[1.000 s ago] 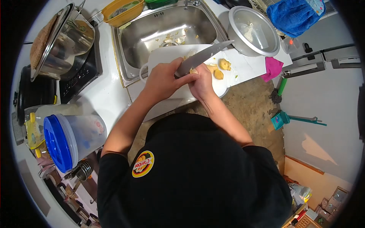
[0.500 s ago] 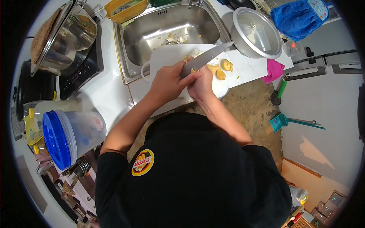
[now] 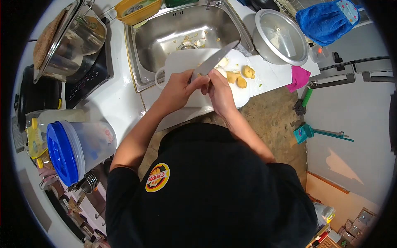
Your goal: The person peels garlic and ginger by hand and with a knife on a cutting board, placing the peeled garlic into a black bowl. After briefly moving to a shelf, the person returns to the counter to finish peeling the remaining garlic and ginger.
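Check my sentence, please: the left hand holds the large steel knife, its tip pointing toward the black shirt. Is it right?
Not quite: in the head view, the tip of the large steel knife points away from the black shirt. The left hand does hold it.

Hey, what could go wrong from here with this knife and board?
The knife in the left hand is close to the right hand's fingers; a slip might cut them. The board reaches over the sink's near edge and could shift. Scraps by the drain might clog it.
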`<control>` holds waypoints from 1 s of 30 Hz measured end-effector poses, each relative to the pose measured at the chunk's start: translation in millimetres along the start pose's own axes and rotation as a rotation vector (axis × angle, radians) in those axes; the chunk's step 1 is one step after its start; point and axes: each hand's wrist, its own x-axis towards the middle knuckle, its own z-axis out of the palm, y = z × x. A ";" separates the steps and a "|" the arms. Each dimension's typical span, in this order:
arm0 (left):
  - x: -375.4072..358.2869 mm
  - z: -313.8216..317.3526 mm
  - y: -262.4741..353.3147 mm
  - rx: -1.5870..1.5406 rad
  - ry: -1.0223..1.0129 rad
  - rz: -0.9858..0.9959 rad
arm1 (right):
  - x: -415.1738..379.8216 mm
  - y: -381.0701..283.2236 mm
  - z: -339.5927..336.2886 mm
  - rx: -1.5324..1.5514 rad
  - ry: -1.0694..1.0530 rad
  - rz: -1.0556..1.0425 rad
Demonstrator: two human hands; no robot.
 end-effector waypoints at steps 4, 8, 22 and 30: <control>2.5 5.0 -1.2 -0.075 0.103 -0.030 | -13.8 -3.3 3.2 -0.059 -0.001 -0.102; 1.8 5.4 -2.0 0.082 0.105 -0.084 | -16.4 0.2 4.2 -0.155 0.116 -0.159; -2.9 13.0 -5.3 0.504 0.207 0.168 | -28.4 7.5 9.2 -1.155 0.360 -0.603; -5.9 16.5 -6.8 0.442 0.176 0.187 | -35.4 -4.6 12.7 -0.973 0.342 -0.432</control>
